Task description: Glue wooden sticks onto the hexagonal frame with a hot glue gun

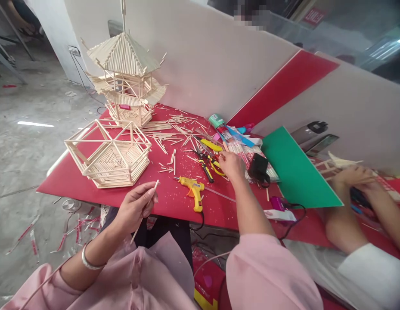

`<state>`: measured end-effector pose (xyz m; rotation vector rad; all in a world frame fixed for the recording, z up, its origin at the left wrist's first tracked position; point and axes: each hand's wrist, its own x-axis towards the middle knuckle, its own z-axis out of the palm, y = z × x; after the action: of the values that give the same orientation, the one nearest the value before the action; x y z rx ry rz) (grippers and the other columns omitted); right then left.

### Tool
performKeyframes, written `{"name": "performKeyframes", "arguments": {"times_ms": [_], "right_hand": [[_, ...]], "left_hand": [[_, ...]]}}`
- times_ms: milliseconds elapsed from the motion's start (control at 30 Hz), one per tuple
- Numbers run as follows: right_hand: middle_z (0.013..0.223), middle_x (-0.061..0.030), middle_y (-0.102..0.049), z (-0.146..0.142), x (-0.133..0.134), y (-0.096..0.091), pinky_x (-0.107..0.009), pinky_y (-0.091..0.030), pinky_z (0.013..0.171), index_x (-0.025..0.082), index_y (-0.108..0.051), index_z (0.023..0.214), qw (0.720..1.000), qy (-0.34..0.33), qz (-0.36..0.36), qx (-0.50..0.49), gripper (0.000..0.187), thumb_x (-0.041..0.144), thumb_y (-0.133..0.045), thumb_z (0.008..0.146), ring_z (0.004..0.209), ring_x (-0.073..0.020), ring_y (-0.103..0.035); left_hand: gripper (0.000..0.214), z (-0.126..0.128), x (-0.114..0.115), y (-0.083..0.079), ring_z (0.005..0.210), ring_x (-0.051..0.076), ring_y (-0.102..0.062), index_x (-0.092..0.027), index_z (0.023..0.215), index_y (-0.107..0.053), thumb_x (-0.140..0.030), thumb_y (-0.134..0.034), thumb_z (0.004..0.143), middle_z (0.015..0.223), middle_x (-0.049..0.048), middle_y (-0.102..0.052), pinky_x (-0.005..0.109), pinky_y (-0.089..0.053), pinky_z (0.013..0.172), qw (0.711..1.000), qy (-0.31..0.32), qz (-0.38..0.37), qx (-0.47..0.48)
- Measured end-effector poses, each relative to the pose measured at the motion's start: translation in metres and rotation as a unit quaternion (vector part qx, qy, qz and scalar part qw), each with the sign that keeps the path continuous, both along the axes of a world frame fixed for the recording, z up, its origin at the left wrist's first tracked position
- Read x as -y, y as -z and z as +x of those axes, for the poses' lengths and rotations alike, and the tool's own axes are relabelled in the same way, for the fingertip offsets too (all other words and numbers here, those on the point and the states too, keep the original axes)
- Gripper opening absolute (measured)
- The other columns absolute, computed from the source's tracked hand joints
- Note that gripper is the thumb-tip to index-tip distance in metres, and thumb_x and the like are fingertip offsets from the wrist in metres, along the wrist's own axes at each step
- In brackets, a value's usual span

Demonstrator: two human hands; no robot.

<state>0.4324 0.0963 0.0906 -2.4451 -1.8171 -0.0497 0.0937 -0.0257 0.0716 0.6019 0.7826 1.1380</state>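
Note:
My left hand (137, 206), closed, pinches a thin wooden stick (156, 184) near the table's front edge; its lower end sticks out beneath the hand. My right hand (232, 166) reaches over the tools, fingers curled together; what they hold, if anything, is hidden. Just left of it lie black-and-yellow pliers (205, 168) and a yellow-handled cutter (211, 144). A yellow glue gun (195, 192) rests on its side between my hands. Beyond my left hand sits a hexagonal stick frame (117, 176) with a slatted base, and behind it a stick-built pagoda model (125, 56).
Loose sticks (161, 125) and offcuts litter the red table (174, 204). Right of my right hand are packaged sticks (240, 150), a black box-shaped device (258, 168) and a slanted green board (296, 172). Past the board, another person's hands (356, 175) work. Cables hang at the front edge.

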Motion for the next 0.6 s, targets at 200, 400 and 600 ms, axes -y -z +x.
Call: {"name": "performKeyframes", "arguments": {"times_ms": [200, 400, 600], "right_hand": [[0.108, -0.0102, -0.075, 0.025, -0.044, 0.003, -0.028, -0.048, 0.076, 0.021, -0.076, 0.108, 0.992, -0.013, -0.128, 0.003, 0.032, 0.036, -0.067, 0.081, 0.094, -0.0232, -0.070], [0.112, -0.0155, -0.071, 0.027, -0.053, 0.010, -0.035, -0.047, 0.081, 0.021, -0.071, 0.116, 0.997, -0.022, -0.048, 0.052, 0.042, 0.046, -0.047, 0.094, 0.100, -0.0281, -0.066], [0.128, -0.0179, -0.064, 0.030, -0.099, 0.022, -0.035, -0.043, 0.092, 0.016, -0.063, 0.128, 0.997, -0.033, -0.013, 0.061, 0.039, 0.027, -0.048, 0.094, 0.114, -0.0267, -0.058]], "left_hand": [[0.035, -0.004, -0.003, 0.000, 0.035, 0.001, -0.036, -0.017, 0.103, -0.074, -0.037, -0.081, 0.076, 0.061, -0.0013, -0.063, 0.016, -0.022, 0.037, 1.000, -0.004, -0.005, 0.001], [0.035, -0.001, -0.008, 0.007, 0.036, 0.001, -0.037, -0.017, 0.101, -0.074, -0.038, -0.081, 0.075, 0.060, -0.0017, -0.062, 0.016, -0.023, 0.038, 1.000, -0.002, -0.022, -0.013], [0.037, 0.006, -0.014, 0.007, 0.035, 0.000, -0.033, -0.016, 0.100, -0.074, -0.040, -0.082, 0.073, 0.067, -0.0001, -0.066, 0.017, -0.023, 0.037, 0.999, -0.014, -0.020, -0.027]]}}
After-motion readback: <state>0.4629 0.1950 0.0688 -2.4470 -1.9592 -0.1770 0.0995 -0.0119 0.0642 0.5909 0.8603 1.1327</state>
